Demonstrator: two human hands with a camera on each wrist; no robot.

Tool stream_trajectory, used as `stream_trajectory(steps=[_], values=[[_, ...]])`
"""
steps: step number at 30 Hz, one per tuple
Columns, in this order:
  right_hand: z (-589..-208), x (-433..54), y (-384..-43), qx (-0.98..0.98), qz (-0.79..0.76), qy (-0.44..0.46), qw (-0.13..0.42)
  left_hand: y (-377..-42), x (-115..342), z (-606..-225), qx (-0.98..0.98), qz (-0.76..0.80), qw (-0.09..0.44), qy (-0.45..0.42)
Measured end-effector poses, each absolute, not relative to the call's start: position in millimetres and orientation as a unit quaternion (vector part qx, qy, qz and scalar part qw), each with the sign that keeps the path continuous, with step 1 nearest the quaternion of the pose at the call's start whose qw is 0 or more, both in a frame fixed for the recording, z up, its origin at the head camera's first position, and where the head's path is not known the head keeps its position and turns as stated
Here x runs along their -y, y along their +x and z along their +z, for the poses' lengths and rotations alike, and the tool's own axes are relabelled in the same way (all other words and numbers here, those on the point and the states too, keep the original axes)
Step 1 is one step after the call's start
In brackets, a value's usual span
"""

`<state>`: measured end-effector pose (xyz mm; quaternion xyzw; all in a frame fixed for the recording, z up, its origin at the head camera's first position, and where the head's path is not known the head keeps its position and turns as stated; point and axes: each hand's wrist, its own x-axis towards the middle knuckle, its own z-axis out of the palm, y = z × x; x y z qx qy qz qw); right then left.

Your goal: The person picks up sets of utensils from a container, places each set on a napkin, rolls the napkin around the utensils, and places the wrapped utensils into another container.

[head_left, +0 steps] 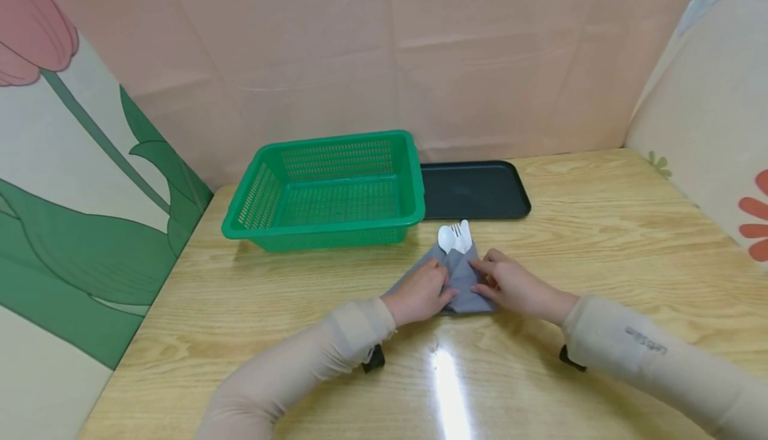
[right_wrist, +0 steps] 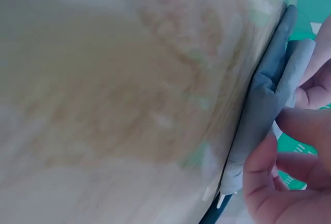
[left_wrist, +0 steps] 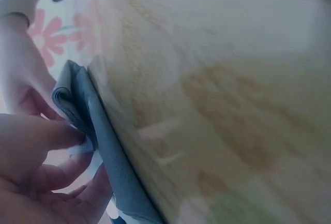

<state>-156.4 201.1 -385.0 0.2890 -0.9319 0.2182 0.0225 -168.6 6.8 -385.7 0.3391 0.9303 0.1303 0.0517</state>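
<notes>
A grey cloth napkin (head_left: pixel 465 290) lies folded on the table, its layers wrapped over the lower parts of a white spoon (head_left: pixel 445 238), a white fork (head_left: pixel 457 233) and a white knife (head_left: pixel 466 232). Their upper ends stick out at the far side. My left hand (head_left: pixel 420 291) pinches the napkin's left fold; in the left wrist view its thumb and fingers (left_wrist: pixel 77 167) close on the rolled cloth. At the right edge, my right hand (head_left: pixel 519 287) pinches the cloth between thumb and fingers, and the right wrist view shows this grip on the napkin (right_wrist: pixel 258 115) close up.
A green perforated basket (head_left: pixel 327 231) stands behind and left of the napkin. Beside it, a black tray (head_left: pixel 477 190) lies against the back of the wooden table (head_left: pixel 630 227), partly hidden by the basket. A pink cloth backdrop (head_left: pixel 390 47) rises behind.
</notes>
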Motion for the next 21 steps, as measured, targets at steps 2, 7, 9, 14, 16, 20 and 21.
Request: stream_trajectory(steps=[2,7,9,14,16,20,21], values=[[-386.5,-200.6,-156.6,0.928,0.221,0.298,0.022,-169.5,-6.9,-386.2,-0.929,0.134,0.047,0.341],[-386.6,-200.8,-157.4,0.924,0.228,0.308,-0.001,-171.1,-7.3,-385.6,-0.927,0.152,0.046,0.339],[-385.8,-200.8,-157.2,0.923,0.229,0.309,-0.01,-171.3,-7.5,-384.2,-0.928,0.155,0.054,0.334],[-382.7,-199.0,-155.6,0.923,0.222,0.314,-0.015,-172.3,-7.8,-382.3,-0.931,0.162,0.081,0.318],[-381.4,-198.2,-155.2,0.922,0.218,0.319,-0.016,-172.7,-8.1,-382.1,-0.931,0.163,0.085,0.316],[-381.0,-197.3,-155.2,0.92,0.217,0.324,-0.031,-172.4,-8.2,-381.6,-0.931,0.168,0.089,0.313],[-381.2,-197.3,-155.3,0.92,0.219,0.322,-0.038,-172.3,-8.0,-381.6,-0.93,0.17,0.092,0.313]])
